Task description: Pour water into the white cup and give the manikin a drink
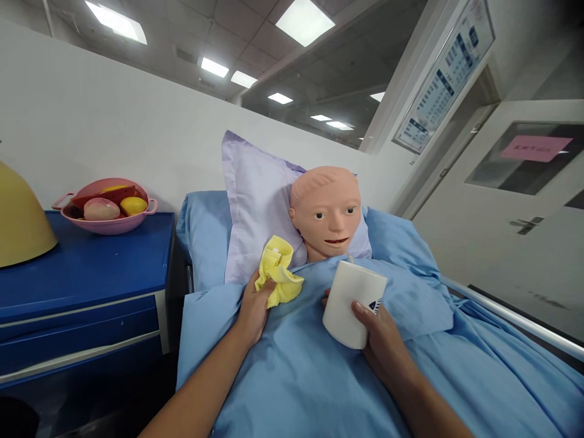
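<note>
My left hand (pixel 252 310) is closed on a crumpled yellow cloth (pixel 277 271), held beside the neck of a training manikin (pixel 326 210). The manikin lies in a bed under a blue sheet (pixel 319 365), its head on a lilac pillow (pixel 255 207). My right hand (pixel 381 337) grips a white cup (pixel 351 301) tilted toward the manikin's chin; a thin straw seems to rise from the cup toward the mouth.
A blue bedside cabinet (pixel 82 267) stands at the left with a pink bowl of fruit (pixel 107 207) and a yellow domed object (pixel 20 222). A metal bed rail (pixel 515 319) runs along the right. A door with a window (pixel 524 201) is behind it.
</note>
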The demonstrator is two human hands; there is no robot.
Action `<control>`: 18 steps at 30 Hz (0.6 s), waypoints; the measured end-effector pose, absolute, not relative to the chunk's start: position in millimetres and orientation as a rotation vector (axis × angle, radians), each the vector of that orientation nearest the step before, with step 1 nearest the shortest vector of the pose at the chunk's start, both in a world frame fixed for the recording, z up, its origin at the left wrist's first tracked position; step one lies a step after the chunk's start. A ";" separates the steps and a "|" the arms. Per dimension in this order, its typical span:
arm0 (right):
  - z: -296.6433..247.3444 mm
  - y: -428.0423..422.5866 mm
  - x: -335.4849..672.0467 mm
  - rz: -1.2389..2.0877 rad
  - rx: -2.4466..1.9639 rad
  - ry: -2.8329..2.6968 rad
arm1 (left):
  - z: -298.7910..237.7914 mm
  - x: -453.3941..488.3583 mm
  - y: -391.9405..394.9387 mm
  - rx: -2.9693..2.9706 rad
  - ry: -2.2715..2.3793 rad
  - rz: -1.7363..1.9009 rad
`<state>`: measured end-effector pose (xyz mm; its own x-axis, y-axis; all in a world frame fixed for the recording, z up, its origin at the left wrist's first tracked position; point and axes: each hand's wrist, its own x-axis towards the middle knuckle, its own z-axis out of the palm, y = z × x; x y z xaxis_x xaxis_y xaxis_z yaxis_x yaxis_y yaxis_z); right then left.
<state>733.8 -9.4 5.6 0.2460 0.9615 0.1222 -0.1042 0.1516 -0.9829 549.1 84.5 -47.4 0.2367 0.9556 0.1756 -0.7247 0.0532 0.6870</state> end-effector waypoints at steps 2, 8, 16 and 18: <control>6.7 -10.1 734.0 0.997 -1.136 -1.015 | -46.6 548.8 83.2 0.759 0.373 1.325; 8.5 -11.4 735.0 1.007 -1.189 -1.010 | -46.5 547.7 81.7 0.748 0.384 1.314; 10.8 -12.5 734.0 1.021 -1.170 -0.986 | -46.2 547.7 82.6 0.755 0.393 1.318; 11.4 -12.5 733.3 1.013 -1.175 -0.970 | -45.9 547.8 82.2 0.760 0.393 1.318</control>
